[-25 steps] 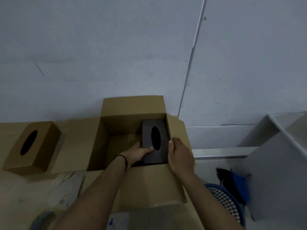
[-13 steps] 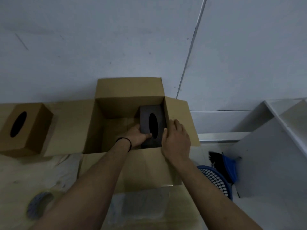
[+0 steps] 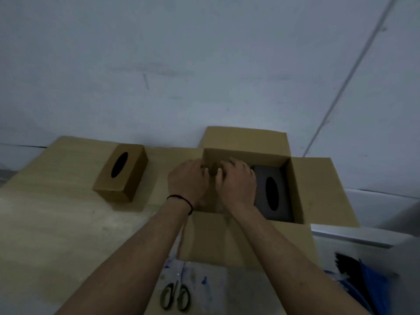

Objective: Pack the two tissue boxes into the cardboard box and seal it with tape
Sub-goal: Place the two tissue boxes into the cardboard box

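Note:
The open cardboard box stands on the wooden table against the wall, flaps spread outward. A black tissue box lies flat inside it along the right wall, oval slot facing up. A brown tissue box sits on the table left of the carton, apart from it. My left hand and my right hand hover side by side over the left half of the carton's opening. Both hold nothing; their fingertips point toward the back wall. The right hand's edge lies next to the black box.
Scissors lie on a paint-stained sheet near the table's front edge. A blue basket with dark items sits low on the right, beside a white shelf. A pale wall rises directly behind the carton.
Both hands have let go of the black tissue box and shifted left over the empty half of the carton. The view has swung left, bringing the brown box closer to centre.

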